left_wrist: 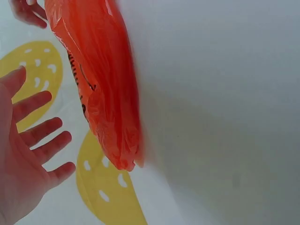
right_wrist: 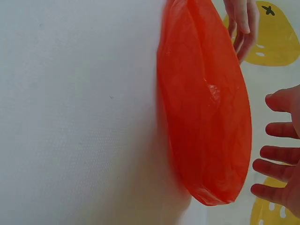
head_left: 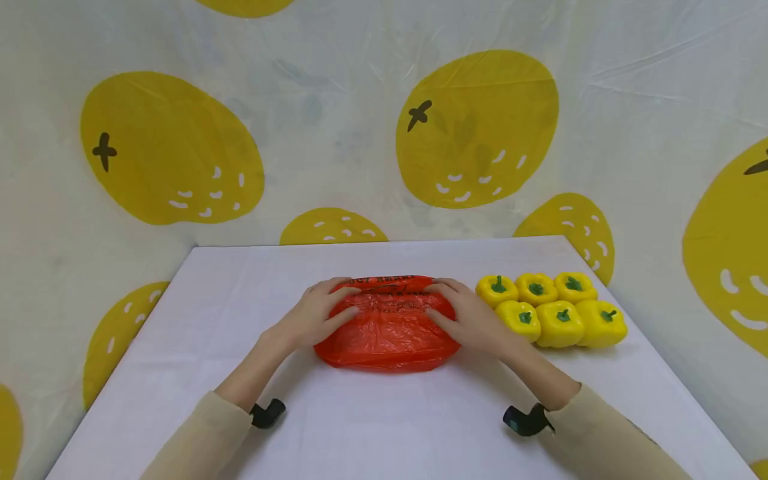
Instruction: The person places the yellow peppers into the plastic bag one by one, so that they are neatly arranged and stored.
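A red plastic bag (head_left: pixel 387 333) with dark printing along its far side lies puffed out in the middle of the table. My left hand (head_left: pixel 318 310) is over its left end in the head view, fingers spread and pointing inward. Mirroring it, my right hand (head_left: pixel 471 317) is over the right end, fingers spread too. In the left wrist view the left hand (left_wrist: pixel 28 150) shows straight, separated fingers with a gap to the bag (left_wrist: pixel 105 89). The right hand (right_wrist: pixel 286 154) in the right wrist view likewise has extended fingers just off the bag (right_wrist: pixel 204 103). What the bag contains is hidden.
Several yellow bell peppers (head_left: pixel 561 325) with green stems stand in two rows to the right, close beside my right hand. A white cloth covers the table (head_left: pixel 198 333). Behind it hangs a pale curtain (head_left: pixel 336 113) with large yellow fruit prints.
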Tool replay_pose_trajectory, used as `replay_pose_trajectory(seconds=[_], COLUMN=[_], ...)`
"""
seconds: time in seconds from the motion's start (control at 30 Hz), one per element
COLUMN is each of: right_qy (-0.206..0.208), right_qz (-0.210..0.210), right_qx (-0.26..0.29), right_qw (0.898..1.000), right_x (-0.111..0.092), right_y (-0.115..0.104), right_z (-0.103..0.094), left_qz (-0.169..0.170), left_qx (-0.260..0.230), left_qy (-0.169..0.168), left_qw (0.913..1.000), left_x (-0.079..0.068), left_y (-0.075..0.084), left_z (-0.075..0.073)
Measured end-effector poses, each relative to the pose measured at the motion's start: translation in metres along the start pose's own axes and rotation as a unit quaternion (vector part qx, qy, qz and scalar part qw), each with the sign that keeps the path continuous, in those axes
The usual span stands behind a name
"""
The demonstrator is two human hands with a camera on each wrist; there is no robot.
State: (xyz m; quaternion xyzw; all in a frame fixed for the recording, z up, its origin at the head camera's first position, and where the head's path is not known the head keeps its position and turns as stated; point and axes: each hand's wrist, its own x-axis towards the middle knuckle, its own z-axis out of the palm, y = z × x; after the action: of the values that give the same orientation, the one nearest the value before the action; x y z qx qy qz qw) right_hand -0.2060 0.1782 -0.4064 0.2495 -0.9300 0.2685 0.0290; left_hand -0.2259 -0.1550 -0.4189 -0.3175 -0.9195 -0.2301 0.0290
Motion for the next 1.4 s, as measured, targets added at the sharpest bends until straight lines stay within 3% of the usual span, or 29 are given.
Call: replay_pose_trajectory(seconds=[0.33,0.67,1.0,1.4], right_qy=[0.030,0.032,0.052,0.100], right_qz=[-0.032,-0.005,0.012,0.013], right_qx=[0.042,0.059,0.061,0.042], right_qw=[0.998,0.998,0.997,0.994], right_x=[-0.017,-0.035,-0.055,-0.079], right_y=[0.005,0.017,0.029,0.048], right_z=[-0.021,-0.038,-0.060,-0.089], left_qz=[-0.008,-0.027,-0.086,-0.107], left_qx=[-0.044,-0.057,-0.059,-0.120], left_qy=[0.002,-0.013,-0.081,-0.121], left_qw=[0.9990,0.9980,0.9913,0.9797], left_x=[-0.010,-0.021,-0.028,-0.033], left_y=[-0.004,-0.018,-0.026,-0.045], left_z=[-0.002,0.003,-0.001,-0.007])
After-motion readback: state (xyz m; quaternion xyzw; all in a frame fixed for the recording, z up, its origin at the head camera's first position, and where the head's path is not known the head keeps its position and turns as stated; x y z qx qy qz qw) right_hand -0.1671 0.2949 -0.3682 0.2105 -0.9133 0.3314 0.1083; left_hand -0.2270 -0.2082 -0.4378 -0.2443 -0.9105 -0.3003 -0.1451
